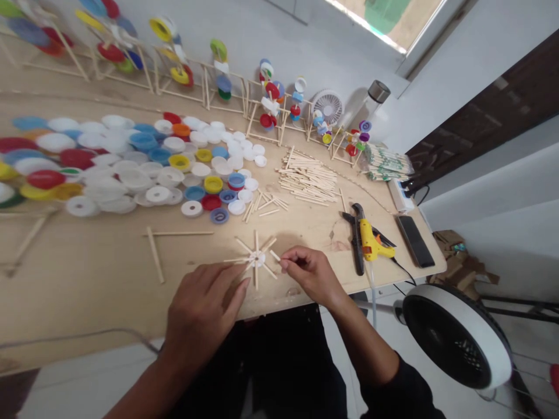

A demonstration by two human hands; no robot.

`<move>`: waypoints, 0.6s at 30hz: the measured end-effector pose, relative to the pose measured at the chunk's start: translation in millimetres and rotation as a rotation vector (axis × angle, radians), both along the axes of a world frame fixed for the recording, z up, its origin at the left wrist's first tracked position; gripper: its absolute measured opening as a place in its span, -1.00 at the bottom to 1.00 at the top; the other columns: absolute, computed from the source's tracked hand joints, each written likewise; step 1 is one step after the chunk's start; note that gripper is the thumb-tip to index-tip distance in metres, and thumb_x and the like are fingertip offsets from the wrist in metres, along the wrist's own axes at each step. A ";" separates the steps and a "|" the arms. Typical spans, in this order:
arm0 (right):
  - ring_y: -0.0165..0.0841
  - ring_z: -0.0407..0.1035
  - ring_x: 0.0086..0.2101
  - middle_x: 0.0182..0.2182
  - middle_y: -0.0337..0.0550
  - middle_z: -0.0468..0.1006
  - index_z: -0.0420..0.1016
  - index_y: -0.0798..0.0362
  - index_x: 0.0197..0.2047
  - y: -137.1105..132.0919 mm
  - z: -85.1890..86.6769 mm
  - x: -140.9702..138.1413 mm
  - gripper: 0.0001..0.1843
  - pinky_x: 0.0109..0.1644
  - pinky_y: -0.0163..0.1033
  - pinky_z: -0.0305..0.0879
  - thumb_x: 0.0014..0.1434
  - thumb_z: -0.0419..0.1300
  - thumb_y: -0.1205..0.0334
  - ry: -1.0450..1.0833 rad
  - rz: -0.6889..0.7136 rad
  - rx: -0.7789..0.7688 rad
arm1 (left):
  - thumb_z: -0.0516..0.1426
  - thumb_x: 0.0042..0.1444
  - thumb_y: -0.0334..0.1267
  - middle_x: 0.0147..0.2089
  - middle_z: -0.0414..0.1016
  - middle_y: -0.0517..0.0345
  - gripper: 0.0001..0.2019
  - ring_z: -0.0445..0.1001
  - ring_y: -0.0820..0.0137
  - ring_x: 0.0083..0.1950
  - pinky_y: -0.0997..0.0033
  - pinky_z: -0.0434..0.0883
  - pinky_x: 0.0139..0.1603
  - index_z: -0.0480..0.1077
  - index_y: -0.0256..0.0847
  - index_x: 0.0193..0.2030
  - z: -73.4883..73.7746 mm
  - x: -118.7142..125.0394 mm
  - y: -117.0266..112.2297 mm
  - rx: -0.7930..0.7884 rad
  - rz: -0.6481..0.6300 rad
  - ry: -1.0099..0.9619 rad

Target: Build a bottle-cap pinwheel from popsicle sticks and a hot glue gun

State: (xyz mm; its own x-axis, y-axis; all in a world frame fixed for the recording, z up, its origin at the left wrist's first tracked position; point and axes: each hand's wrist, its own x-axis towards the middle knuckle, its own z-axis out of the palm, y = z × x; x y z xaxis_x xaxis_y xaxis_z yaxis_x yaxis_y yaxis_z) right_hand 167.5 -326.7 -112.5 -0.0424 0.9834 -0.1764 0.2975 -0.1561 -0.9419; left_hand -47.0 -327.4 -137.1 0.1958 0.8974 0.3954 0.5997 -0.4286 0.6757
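A small wheel of light wooden sticks (pixel 257 245) set around a white round centre (pixel 257 259) lies near the table's front edge. My left hand (pixel 205 302) grips it at the lower left, thumb and fingers closed about a spoke. To its right, my right hand (pixel 311 273) pinches a short wooden stick (pixel 275 255) between thumb and forefinger. That stick's tip points at the white centre, level with the gap on the right side. Further left, two longer sticks (pixel 156 256) meet at a corner on the tabletop.
Bottle caps (pixel 131 174) spread over the left side, beside a stick pile (pixel 308 177). A yellow glue gun (pixel 371 241) on a black stand and a phone (pixel 414 241) lie right. Stick frames with caps (pixel 268 116) line the wall. A fan (pixel 456 337) stands by the right edge.
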 end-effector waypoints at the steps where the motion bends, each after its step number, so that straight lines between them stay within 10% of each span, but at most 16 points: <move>1: -0.40 0.44 -0.40 -0.43 -0.24 0.60 0.56 0.04 -0.32 2.2 -2.1 2.2 -0.82 -0.28 -0.31 0.31 0.23 0.26 0.12 -0.092 0.033 0.026 | 0.17 0.19 -0.23 -0.21 0.67 0.02 -0.86 0.56 0.12 -0.17 0.15 0.36 -0.11 0.55 -0.04 -0.16 -4.7 -0.4 1.8 0.040 -0.018 0.064; 18: -0.29 0.53 -0.16 -0.22 -0.15 0.69 0.66 -0.01 -0.21 18.7 -1.3 2.4 -0.89 -0.03 -0.23 0.35 0.25 0.29 0.36 -0.545 0.249 0.160 | 0.06 0.28 -0.35 -0.28 0.65 0.04 -0.78 0.52 0.19 -0.24 0.20 0.30 -0.20 0.55 -0.15 -0.13 -19.2 0.3 5.2 0.196 -0.030 0.278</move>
